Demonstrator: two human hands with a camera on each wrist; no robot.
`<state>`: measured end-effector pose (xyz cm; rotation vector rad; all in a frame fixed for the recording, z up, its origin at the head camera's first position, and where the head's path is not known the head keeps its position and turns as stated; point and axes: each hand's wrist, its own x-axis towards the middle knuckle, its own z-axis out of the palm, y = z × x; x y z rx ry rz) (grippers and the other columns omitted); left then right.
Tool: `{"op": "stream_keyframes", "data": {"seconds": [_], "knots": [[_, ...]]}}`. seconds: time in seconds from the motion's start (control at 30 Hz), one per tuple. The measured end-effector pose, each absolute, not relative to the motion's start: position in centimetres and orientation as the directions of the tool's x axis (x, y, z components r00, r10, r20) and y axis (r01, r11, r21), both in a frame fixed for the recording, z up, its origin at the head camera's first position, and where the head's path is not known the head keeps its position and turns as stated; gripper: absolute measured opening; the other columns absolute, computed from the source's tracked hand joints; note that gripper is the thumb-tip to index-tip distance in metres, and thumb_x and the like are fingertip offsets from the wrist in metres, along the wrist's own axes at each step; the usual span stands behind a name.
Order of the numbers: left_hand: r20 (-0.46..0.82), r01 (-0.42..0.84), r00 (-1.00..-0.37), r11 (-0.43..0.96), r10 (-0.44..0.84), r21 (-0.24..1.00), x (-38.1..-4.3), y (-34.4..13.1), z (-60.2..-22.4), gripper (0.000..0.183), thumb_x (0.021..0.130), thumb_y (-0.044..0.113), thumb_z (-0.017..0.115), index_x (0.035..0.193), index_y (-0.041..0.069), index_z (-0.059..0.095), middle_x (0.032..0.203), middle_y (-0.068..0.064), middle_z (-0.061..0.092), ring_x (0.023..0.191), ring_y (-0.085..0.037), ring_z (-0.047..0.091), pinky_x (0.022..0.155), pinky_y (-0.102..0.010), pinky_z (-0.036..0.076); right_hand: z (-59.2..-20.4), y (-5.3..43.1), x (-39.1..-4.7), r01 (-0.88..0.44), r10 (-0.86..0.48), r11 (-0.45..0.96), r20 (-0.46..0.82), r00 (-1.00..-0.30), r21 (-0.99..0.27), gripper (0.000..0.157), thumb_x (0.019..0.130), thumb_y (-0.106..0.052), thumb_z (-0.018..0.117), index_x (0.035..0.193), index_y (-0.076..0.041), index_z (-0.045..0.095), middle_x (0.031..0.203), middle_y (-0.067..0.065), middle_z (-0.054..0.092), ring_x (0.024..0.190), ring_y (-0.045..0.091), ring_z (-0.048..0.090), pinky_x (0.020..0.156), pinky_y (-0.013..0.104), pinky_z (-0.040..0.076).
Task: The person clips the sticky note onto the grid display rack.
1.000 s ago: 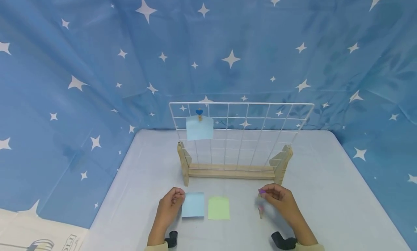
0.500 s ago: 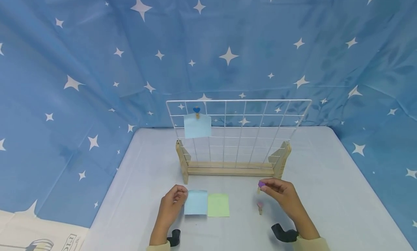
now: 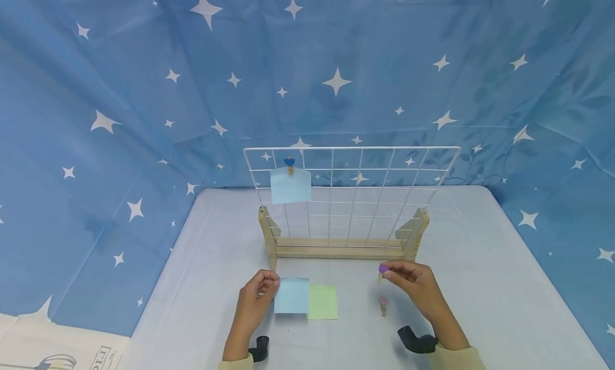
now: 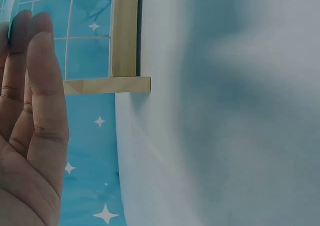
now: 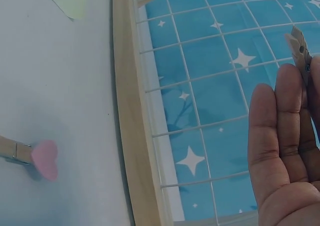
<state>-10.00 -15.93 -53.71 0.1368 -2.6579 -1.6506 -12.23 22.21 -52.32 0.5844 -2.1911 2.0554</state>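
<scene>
My left hand (image 3: pixel 257 298) pinches a blue sticky note (image 3: pixel 292 295) by its left edge; in the head view the note overlaps a green sticky note (image 3: pixel 323 302) lying on the table. In the left wrist view the held note (image 4: pixel 12 5) shows edge-on at the fingertips. Between thumb and fingers of my right hand (image 3: pixel 415 284) is a small wooden clothespin with a purple heart (image 3: pixel 383 268); its wooden end (image 5: pixel 300 48) points up in the right wrist view. Below that hand, a clothespin with a pink heart (image 3: pixel 383 305) lies on the table.
Behind the hands stands a white wire grid (image 3: pixel 355 194) on a wooden base (image 3: pixel 338 251). Another blue note (image 3: pixel 290 186) hangs at its upper left from a blue-heart clothespin (image 3: pixel 290 165). A blue star-patterned curtain (image 3: pixel 375 49) backs the white table (image 3: pixel 480 263).
My left hand has moved slightly right with the blue note, which now overlaps the green one. My right hand has risen slightly with the purple-heart clothespin, and the head view has shifted a little.
</scene>
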Motion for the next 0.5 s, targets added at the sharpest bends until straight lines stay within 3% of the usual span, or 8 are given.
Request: {"op": "stream_keyframes", "data": {"seconds": [0.5], "knots": [[-0.023, -0.045, -0.998, 0.365, -0.066, 0.93, -10.0, -15.5, -52.6, 0.011, 0.106, 0.012, 0.069, 0.113, 0.004, 0.07, 0.096, -0.004, 0.071, 0.084, -0.014, 0.067, 0.072, -0.024, 0.06, -51.2, 21.9, -12.4, -0.358, -0.245, -0.008, 0.349, -0.905, -0.934, 0.016, 0.098, 0.02, 0.062, 0.114, 0.02, 0.067, 0.11, -0.009, 0.079, 0.1, 0.003, 0.075, 0.087, 0.018, 0.06]]}}
